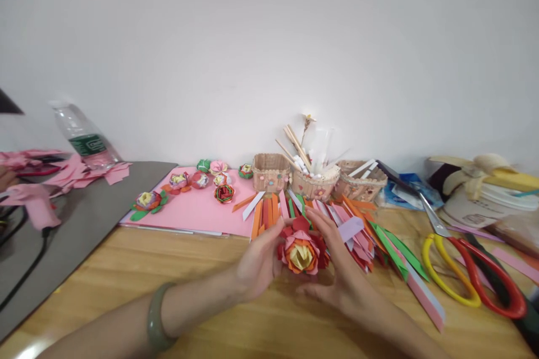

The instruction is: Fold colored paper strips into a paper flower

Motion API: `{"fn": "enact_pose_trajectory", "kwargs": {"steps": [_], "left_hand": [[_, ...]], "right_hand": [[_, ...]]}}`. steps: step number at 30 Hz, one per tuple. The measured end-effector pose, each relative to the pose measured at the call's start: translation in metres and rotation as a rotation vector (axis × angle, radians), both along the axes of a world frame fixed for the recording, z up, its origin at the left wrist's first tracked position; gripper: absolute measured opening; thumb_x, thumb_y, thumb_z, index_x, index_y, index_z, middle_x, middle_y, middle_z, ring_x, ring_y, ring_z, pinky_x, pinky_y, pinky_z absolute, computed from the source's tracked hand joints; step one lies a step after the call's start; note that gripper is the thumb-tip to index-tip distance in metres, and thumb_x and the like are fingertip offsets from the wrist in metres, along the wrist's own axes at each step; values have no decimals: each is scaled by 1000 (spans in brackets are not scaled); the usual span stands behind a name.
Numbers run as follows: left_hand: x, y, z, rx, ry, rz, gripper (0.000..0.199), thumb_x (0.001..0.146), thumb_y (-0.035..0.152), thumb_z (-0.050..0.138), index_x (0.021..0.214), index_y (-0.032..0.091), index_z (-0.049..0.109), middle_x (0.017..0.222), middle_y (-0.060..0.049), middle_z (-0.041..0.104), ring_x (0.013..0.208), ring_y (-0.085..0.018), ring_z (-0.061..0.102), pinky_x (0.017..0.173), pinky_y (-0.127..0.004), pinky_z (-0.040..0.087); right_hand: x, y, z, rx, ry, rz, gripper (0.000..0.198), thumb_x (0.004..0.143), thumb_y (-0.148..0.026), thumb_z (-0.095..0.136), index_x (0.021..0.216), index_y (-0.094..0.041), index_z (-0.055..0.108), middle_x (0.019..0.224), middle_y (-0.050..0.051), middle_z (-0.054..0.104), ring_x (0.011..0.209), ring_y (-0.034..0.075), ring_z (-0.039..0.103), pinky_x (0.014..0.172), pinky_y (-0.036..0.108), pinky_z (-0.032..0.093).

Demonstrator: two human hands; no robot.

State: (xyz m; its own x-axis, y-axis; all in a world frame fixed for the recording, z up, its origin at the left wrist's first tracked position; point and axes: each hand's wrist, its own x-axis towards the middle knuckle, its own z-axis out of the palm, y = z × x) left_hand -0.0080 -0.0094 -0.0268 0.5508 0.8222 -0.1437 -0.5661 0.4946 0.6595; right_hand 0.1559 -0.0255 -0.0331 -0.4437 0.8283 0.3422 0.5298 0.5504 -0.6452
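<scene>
A layered paper flower (302,257) sits between my two hands, its yellow centre ringed by orange, pink and red petals. My left hand (259,261) cups it from the left, fingers curled toward its back. From the right, my right hand (343,269) curves round it, the fingers along its far right side and the thumb low in front. The petals partly hide the fingertips of both hands. Just behind lie folded paper strips (267,213) in orange, red and pink, and more pink and lilac strips (357,241) spread to the right.
Several finished paper flowers (224,193) stand on pink paper sheets (202,216). Three woven baskets (270,173) line the wall, one with sticks. Large scissors (452,241) and green strips (396,252) lie at right. A pink glue gun (36,202) and a bottle (86,137) are at left.
</scene>
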Motion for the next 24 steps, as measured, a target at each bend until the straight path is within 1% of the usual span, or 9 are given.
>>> {"fn": "enact_pose_trajectory", "kwargs": {"steps": [4, 6, 8, 11, 14, 16, 19, 21, 24], "left_hand": [[-1, 2, 1, 15, -37, -60, 44, 84, 50, 38, 109, 17, 54, 108, -11, 60, 94, -22, 59, 67, -31, 50], [0, 2, 0, 31, -19, -44, 38, 82, 45, 47, 107, 17, 54, 106, -11, 61, 91, -21, 60, 67, -30, 49], [1, 1, 0, 49, 22, -12, 32, 79, 35, 56, 105, 17, 55, 103, -10, 62, 89, -20, 60, 65, -28, 49], [3, 0, -2, 64, 57, 23, 26, 79, 29, 57, 100, 14, 58, 95, -10, 64, 86, -19, 60, 61, -24, 48], [4, 2, -3, 67, 73, 25, 25, 83, 31, 49, 94, 12, 61, 87, -11, 65, 78, -18, 61, 56, -23, 48], [3, 3, -3, 55, 75, 6, 28, 84, 34, 47, 92, 12, 62, 84, -10, 65, 72, -16, 61, 55, -23, 48], [1, 5, -2, 26, 61, -63, 38, 84, 45, 43, 94, 13, 62, 84, -9, 65, 69, -15, 61, 58, -23, 48], [0, 5, 0, 42, 53, -104, 46, 82, 51, 40, 99, 14, 60, 87, -9, 65, 68, -15, 61, 60, -25, 49], [0, 3, 3, 125, 117, -30, 41, 77, 47, 54, 105, 17, 56, 92, -8, 64, 65, -13, 60, 60, -27, 50]], "right_hand": [[2, 6, -4, 44, 48, -9, 75, 75, -20, 62, 135, -33, 18, 139, 7, 29, 130, 22, 26, 105, 42, 27], [2, 7, -4, 53, 56, -12, 69, 77, -19, 60, 133, -32, 23, 136, 7, 33, 128, 22, 30, 105, 42, 29], [2, 8, -4, 53, 64, -9, 66, 77, -20, 60, 133, -31, 27, 136, 9, 33, 128, 23, 30, 103, 42, 31], [2, 8, -3, 30, 82, 4, 61, 76, -25, 63, 130, -30, 35, 136, 9, 34, 128, 24, 31, 102, 40, 34], [2, 9, -4, 15, 107, -7, 59, 73, -28, 66, 126, -30, 42, 133, 9, 39, 127, 25, 33, 101, 40, 34], [2, 9, -5, -3, 127, -27, 58, 72, -28, 67, 126, -30, 43, 132, 9, 41, 126, 25, 35, 101, 41, 35], [2, 9, -5, -24, 150, -50, 56, 73, -26, 66, 125, -30, 45, 133, 8, 41, 124, 25, 38, 99, 40, 37], [2, 9, -3, -11, 163, -68, 54, 72, -25, 66, 123, -29, 47, 131, 9, 43, 122, 26, 40, 98, 40, 38], [2, 11, 1, 28, 185, -130, 50, 71, -28, 66, 118, -27, 52, 126, 10, 49, 119, 26, 43, 97, 41, 39]]}}
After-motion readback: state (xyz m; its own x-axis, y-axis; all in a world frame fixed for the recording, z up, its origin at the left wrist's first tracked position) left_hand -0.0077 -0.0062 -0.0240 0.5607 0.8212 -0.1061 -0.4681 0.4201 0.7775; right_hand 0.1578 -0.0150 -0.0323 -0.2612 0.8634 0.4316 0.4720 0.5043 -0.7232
